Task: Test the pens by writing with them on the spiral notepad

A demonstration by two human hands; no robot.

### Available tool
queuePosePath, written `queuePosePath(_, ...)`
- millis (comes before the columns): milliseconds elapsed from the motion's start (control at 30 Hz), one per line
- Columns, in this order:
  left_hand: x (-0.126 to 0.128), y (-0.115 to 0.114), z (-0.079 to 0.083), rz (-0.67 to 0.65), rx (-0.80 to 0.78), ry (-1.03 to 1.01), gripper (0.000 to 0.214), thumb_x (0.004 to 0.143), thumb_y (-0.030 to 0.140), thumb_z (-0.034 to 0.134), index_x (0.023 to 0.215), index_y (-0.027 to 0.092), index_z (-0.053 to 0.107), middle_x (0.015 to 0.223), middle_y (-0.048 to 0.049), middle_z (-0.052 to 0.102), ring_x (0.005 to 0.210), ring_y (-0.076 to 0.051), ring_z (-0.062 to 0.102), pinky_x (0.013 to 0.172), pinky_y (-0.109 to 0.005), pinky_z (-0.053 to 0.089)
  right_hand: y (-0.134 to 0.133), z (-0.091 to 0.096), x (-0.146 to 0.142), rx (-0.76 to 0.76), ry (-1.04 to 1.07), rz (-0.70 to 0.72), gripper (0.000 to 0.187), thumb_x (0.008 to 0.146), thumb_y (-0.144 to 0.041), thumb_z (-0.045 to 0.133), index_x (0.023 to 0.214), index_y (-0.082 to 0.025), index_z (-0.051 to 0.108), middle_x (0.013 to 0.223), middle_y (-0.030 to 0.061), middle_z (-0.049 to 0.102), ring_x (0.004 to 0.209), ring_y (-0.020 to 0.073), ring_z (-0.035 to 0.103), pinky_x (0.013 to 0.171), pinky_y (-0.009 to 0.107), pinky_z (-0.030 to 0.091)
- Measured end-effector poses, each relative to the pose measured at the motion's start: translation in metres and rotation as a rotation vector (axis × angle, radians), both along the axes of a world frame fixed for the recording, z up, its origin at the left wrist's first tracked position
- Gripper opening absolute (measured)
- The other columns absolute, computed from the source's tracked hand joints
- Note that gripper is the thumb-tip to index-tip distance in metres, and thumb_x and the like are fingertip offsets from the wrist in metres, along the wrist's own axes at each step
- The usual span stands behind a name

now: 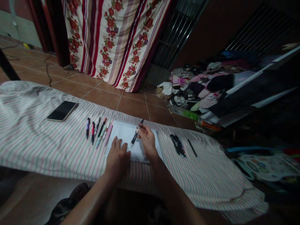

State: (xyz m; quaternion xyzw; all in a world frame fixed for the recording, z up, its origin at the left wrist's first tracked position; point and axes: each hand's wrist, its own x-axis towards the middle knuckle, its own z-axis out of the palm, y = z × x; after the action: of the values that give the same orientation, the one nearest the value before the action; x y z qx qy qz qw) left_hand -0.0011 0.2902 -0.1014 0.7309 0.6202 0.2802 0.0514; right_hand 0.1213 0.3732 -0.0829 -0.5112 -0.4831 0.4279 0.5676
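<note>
A spiral notebook [138, 153] lies open at a pale page in front of me, its coil along the right edge. My left hand [118, 153] rests on the page's lower left with fingers spread. Above the page, my right hand [146, 139] pinches a dark pen [134, 137] with a clear section, its tip pointing down and left toward the paper. I cannot tell whether the tip touches. Left of the notebook lie several pens, among them a pink pen [108, 135], a red and black pen [93, 132] and a purple pen [87, 128].
A striped cloth [77, 150] covers the table. On its left lies a phone [62, 111]. To the right are several black pens [178, 146] and a dark pencil-like stick [192, 149]. Beyond are a flowered curtain [117, 40] and heaped clothes [199, 81].
</note>
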Motion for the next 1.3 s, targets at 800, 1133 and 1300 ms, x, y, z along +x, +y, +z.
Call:
queuePosePath(800, 0.039, -0.022, 0.013, -0.164, -0.137, -0.208, 0.027, 0.080, 0.023, 0.045, 0.096, 0.014, 0.065, 0.107, -0.0094, 0.063, 0.116, -0.027, 0.047, 0.098, -0.043, 0.037, -0.070, 0.014, 0.035, -0.167, 0.340, -0.144, 0.039, 0.056, -0.029, 0.071, 0.087, -0.021, 0.049, 0.080, 0.0012, 0.065, 0.067, 0.0126, 0.061, 0.049, 0.019, 0.038)
queuePosePath(1133, 0.039, -0.022, 0.017, -0.147, -0.343, -0.258, 0.026, 0.076, 0.017, 0.048, 0.096, 0.013, 0.064, 0.103, -0.0102, 0.065, 0.110, -0.022, 0.051, 0.098, -0.032, 0.034, -0.075, 0.002, 0.031, -0.192, 0.368, -0.093, 0.039, 0.056, -0.027, 0.071, 0.088, -0.021, 0.049, 0.089, 0.0019, 0.064, 0.067, 0.0105, 0.058, 0.055, 0.020, 0.040)
queuePosePath(1300, 0.040, -0.022, 0.019, -0.128, -0.409, -0.283, 0.028, 0.076, 0.018, 0.047, 0.099, 0.011, 0.063, 0.105, -0.0134, 0.062, 0.106, -0.022, 0.053, 0.092, -0.030, 0.037, -0.077, 0.001, 0.032, -0.132, 0.292, -0.077, 0.042, 0.059, -0.026, 0.069, 0.093, -0.021, 0.047, 0.087, 0.0018, 0.066, 0.067, 0.0103, 0.058, 0.056, 0.020, 0.040)
